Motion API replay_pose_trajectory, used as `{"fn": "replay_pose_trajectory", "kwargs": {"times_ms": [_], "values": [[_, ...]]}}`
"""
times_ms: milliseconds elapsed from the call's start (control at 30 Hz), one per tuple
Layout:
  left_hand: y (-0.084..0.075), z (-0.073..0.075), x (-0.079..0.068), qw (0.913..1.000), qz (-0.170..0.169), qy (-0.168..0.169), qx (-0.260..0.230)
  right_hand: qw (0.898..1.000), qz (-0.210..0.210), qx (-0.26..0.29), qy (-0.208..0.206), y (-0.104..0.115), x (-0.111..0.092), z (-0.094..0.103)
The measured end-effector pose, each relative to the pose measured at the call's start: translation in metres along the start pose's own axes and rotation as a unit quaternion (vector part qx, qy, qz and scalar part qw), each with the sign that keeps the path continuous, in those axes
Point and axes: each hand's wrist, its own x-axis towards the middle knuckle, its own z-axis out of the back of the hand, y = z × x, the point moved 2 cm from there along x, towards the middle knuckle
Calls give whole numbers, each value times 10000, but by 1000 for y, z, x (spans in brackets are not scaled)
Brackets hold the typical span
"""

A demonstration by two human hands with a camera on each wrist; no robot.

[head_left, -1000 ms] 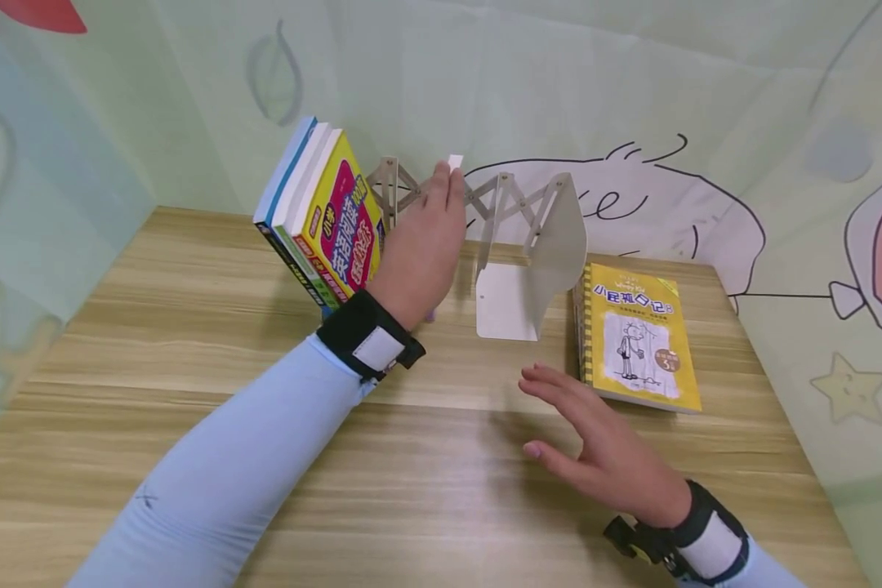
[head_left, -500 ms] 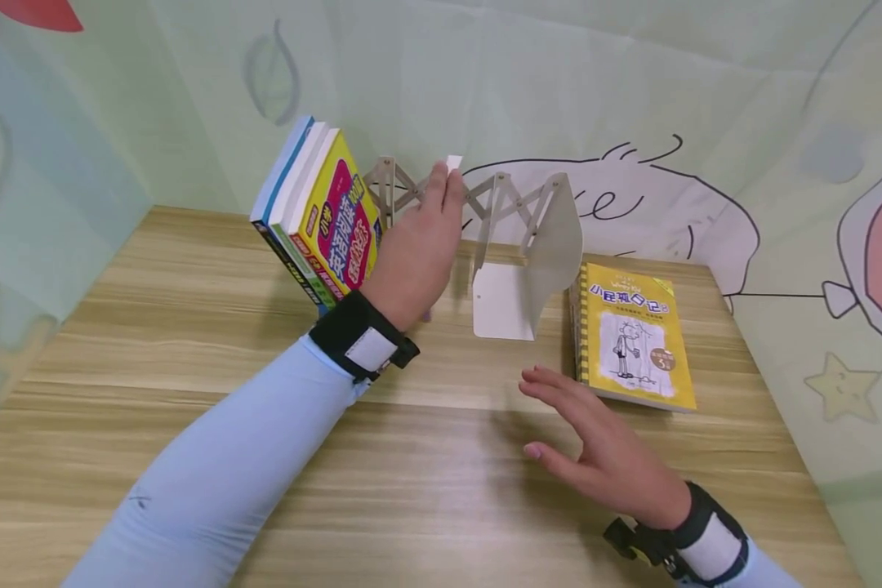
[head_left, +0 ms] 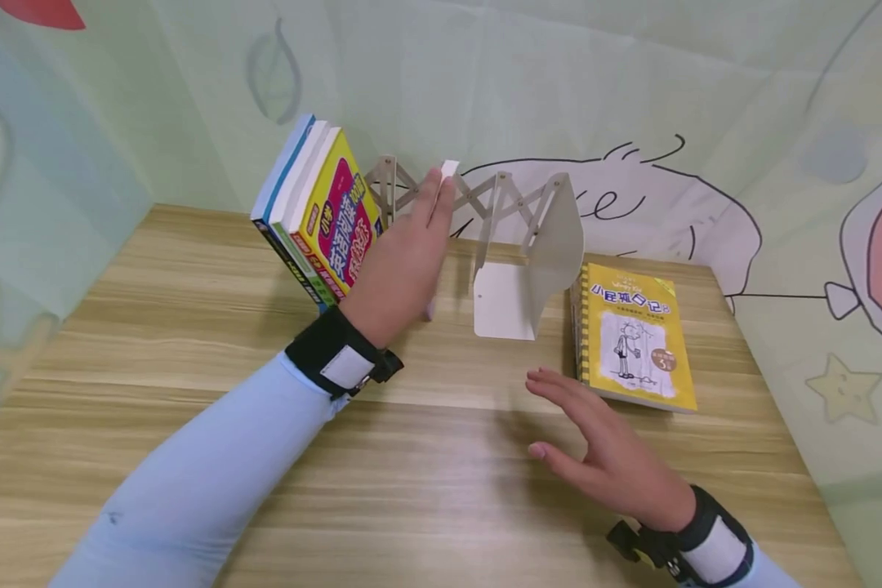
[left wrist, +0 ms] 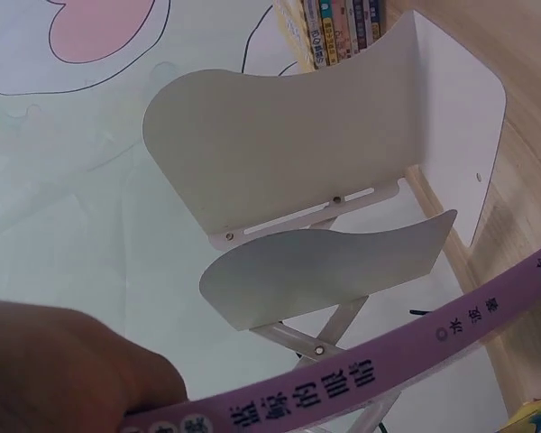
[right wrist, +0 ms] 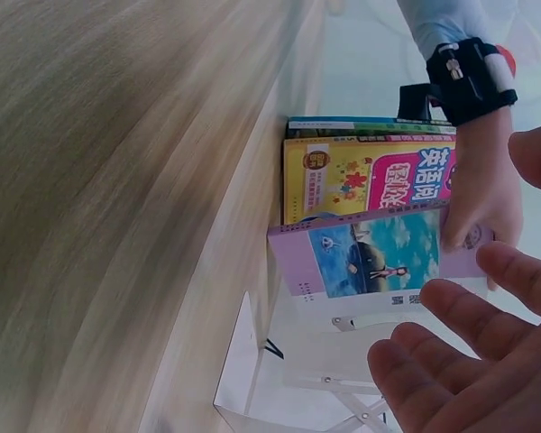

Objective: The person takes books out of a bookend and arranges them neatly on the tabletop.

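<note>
A thin purple book (right wrist: 379, 257) with a sea picture on its cover stands on the table. My left hand (head_left: 403, 257) grips it near its top, thumb on the cover in the right wrist view; in the left wrist view its purple spine (left wrist: 379, 365) crosses the foreground. Beside that hand, several books with a yellow-covered one (head_left: 345, 208) at the front lean to the left. The book stands among the plates of an extendable white metal bookend (head_left: 505, 302). My right hand (head_left: 617, 457) hovers over the table with fingers spread, holding nothing.
To the right of the bookend lies a stack of yellow comic diaries (head_left: 635, 343), cover up. A printed cloth wall (head_left: 412, 73) closes off the back of the wooden table (head_left: 426, 482).
My left hand has shifted a little left and toward me, with the purple book's top edge tilting along. My right hand stays almost where it was.
</note>
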Motion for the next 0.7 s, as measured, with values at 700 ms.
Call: {"fn": "replay_pose_trajectory", "kwargs": {"times_ms": [700], "values": [[4,0,-33,9895,-965,-1023,-335,9999,45,-9,-137,-4,-3,0]]}}
